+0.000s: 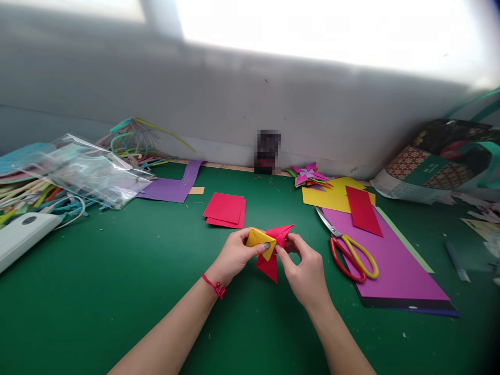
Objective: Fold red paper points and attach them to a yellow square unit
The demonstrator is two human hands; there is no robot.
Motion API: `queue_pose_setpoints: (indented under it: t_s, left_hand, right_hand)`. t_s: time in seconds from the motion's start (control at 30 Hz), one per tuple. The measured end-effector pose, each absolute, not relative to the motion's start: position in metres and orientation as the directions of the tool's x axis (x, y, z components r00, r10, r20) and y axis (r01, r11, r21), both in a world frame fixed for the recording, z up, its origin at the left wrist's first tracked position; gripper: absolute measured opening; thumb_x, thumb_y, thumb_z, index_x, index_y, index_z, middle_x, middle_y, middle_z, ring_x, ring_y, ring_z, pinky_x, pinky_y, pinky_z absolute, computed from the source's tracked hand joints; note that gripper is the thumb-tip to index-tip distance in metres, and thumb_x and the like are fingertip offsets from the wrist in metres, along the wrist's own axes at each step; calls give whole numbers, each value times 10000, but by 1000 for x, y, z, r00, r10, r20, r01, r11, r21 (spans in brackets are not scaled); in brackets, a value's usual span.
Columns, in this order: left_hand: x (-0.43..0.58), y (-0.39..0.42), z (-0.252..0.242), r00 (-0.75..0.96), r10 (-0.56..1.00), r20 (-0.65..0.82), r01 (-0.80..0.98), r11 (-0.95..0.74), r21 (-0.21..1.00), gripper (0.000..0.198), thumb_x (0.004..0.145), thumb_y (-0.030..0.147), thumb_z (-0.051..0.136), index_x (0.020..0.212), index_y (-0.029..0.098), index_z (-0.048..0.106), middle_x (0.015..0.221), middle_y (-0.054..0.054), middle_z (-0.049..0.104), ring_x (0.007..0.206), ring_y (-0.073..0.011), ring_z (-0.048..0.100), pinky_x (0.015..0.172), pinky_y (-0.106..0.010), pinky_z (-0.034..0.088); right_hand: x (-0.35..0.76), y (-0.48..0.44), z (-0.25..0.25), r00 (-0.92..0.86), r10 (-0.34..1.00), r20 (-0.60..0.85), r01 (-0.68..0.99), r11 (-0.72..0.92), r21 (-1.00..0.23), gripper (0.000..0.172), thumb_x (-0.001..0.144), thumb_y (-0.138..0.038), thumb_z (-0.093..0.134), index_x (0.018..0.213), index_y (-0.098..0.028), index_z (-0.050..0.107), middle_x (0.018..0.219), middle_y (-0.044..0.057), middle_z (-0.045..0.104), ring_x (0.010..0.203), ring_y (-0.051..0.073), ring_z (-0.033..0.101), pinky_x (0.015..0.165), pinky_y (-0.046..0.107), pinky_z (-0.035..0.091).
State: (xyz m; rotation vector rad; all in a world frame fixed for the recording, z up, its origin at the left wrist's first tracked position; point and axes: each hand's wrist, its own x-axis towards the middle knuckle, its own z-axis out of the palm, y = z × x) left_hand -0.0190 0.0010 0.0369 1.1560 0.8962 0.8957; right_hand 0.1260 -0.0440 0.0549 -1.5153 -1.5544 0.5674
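Observation:
Above the green table, both hands grip one piece of folded paper made of a yellow part (259,238) and a red part (278,235). My left hand (236,255) pinches the yellow part, thumb on top and the other fingers behind it. On the red side, my right hand (307,268) presses thumb and fingertips close to where the two colours meet. A red folded point hangs below the join. Just beyond my left hand lies a small stack of red paper squares (224,208). Scissors (351,252) with red and yellow handles rest right of my right hand.
Purple sheets (406,265) lie under the scissors, with a red strip (364,211) and yellow paper (324,198) behind. Folded paper stars (310,176) sit by the wall. Pipe cleaners, a plastic bag (105,172) and a white device (29,234) are at left; a patterned bag (429,166) stands right.

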Motion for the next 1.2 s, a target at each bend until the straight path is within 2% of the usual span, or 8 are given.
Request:
queue_pose_setpoints:
  t_s: [0.33,0.5,0.67,0.73,0.9,1.2]
  left_hand:
    - [-19,1,37,388,921,-42,-91,83,992,235,664,292,638,838,144,582,764,-10,551,722,-138,503,641,-235,417]
    - [-18,0,38,368,928,-56,-87,94,992,254,655,311,644,838,145,585,772,-15,555,729,-145,508,648,-244,424]
    - [-19,2,40,358,929,-92,-124,145,982,284,639,308,660,856,141,585,795,-24,564,754,-154,524,683,-264,434]
    - [-20,3,39,355,931,-89,-137,145,980,286,638,308,661,859,143,586,800,-23,570,762,-156,528,692,-269,435]
    - [-18,2,35,310,950,-38,-112,76,991,253,659,288,643,867,155,591,814,-23,577,779,-158,528,698,-261,429]
    - [-13,-3,35,289,956,57,-38,-48,998,196,715,272,583,873,156,575,825,-30,563,771,-160,528,677,-247,427]
  right_hand:
    - [130,-46,61,65,965,254,631,158,-759,117,782,-174,467,876,-188,535,801,24,596,709,160,547,641,257,439]
    - [130,-47,61,55,952,300,675,185,-714,131,777,-167,453,877,-183,535,786,44,586,690,174,540,611,274,444]
    - [126,-46,56,133,916,378,685,191,-703,197,781,-219,480,961,-165,537,835,75,582,749,200,544,660,312,458]
    - [124,-46,55,174,923,342,629,163,-760,196,786,-250,492,954,-168,552,826,70,594,729,192,556,655,305,467]
    - [123,-44,53,257,961,106,373,2,-928,257,749,-333,549,945,-174,594,814,64,650,722,198,603,635,295,502]
    - [127,-42,59,192,980,-45,84,-62,-995,333,693,-343,606,954,-137,608,836,88,663,749,224,620,650,319,527]
